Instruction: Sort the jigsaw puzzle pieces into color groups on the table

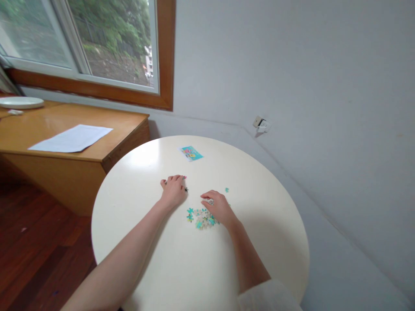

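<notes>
My left hand (174,188) rests palm down on the white table with its fingers spread. Small puzzle pieces show around its edges, among them a pink piece (184,177) by the fingertips and a dark piece (186,189) beside the thumb. What lies under the palm is hidden. My right hand (221,208) is over the far right edge of a pile of jigsaw pieces (205,219), thumb and forefinger curved and apart. A greyish puzzle piece (211,201) shows between them; whether it is touched I cannot tell. The pile mixes turquoise faces and pale backs.
A colourful picture card (191,153) lies near the far edge of the round table (129,207). One loose turquoise piece (227,190) lies beyond my right hand. At left, a wooden desk (126,125) holds a paper sheet (73,138). A wall with a socket (262,125) stands behind.
</notes>
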Demonstrator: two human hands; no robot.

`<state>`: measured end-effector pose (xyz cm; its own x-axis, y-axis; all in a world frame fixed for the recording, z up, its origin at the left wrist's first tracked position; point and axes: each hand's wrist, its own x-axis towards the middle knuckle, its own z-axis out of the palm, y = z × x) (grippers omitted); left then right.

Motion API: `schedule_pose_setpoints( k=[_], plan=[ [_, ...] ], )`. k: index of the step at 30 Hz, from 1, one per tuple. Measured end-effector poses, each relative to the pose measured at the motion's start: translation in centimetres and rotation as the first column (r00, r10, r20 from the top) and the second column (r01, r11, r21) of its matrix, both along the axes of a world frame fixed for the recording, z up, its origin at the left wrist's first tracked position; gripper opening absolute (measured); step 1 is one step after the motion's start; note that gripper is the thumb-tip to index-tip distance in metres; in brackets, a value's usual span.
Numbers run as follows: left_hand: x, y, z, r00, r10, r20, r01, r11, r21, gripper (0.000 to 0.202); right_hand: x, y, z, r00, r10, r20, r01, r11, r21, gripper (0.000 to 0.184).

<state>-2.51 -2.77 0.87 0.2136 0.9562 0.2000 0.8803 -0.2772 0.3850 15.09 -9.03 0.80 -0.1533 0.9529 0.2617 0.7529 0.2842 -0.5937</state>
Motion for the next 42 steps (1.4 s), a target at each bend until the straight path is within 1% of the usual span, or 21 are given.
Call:
schedule_pose_setpoints(
  k=[6, 12, 18, 22, 24, 26, 29, 31, 37, 42],
  plan=[
    [-0.03, 0.23, -0.36, 1.000, 0.008, -0.012, -0.008, 1.000, 0.016, 0.037, 0.01, 0.00, 0.02, 1.000, 0.003, -0.001, -0.003, 1.000, 0.006, 0.016],
    [-0.06, 0.23, -0.40, 1.000, 0.002, -0.028, -0.002, 1.000, 0.017, 0.038, 0.02, 0.04, 0.01, 1.000, 0.005, 0.001, -0.005, 1.000, 0.007, 0.017],
    [-0.09, 0.18, -0.32, 1.000, 0.017, -0.018, -0.016, 0.999, 0.030, 0.035, 0.01, -0.03, 0.03, 1.000, -0.002, -0.006, 0.002, 1.000, 0.002, 0.017],
    [-0.11, 0.17, -0.03, 0.999, 0.046, 0.026, -0.048, 0.997, 0.064, 0.035, -0.03, -0.04, 0.06, 1.000, 0.000, -0.016, 0.000, 1.000, 0.002, 0.018],
    [-0.08, 0.18, 0.10, 0.998, 0.023, 0.062, -0.028, 0.996, 0.082, 0.038, -0.03, -0.01, 0.02, 1.000, -0.002, -0.026, 0.002, 1.000, 0.007, 0.019],
    [-0.02, 0.16, 0.17, 0.996, -0.034, 0.083, 0.027, 0.996, 0.082, 0.038, -0.03, 0.03, -0.02, 0.999, -0.003, -0.039, 0.004, 1.000, 0.014, 0.019],
    [0.11, 0.07, 0.11, 0.990, -0.132, 0.058, 0.129, 0.991, 0.046, 0.032, -0.07, 0.06, -0.08, 0.998, -0.013, -0.063, 0.014, 1.000, 0.025, 0.019],
    [0.18, -0.01, 0.00, 0.987, -0.159, 0.031, 0.158, 0.987, 0.025, 0.028, -0.11, 0.09, -0.13, 0.996, -0.025, -0.082, 0.028, 0.999, 0.031, 0.019],
    [0.28, -0.23, -0.19, 0.995, -0.101, -0.020, 0.102, 0.993, 0.057, 0.023, -0.05, 0.29, -0.40, 0.991, -0.055, -0.125, 0.062, 0.997, 0.053, 0.018],
    [0.28, -0.30, -0.15, 0.998, -0.046, -0.036, 0.048, 0.997, 0.068, 0.022, 0.08, 0.41, -0.53, 0.987, -0.076, -0.140, 0.087, 0.994, 0.072, 0.019]
  ],
)
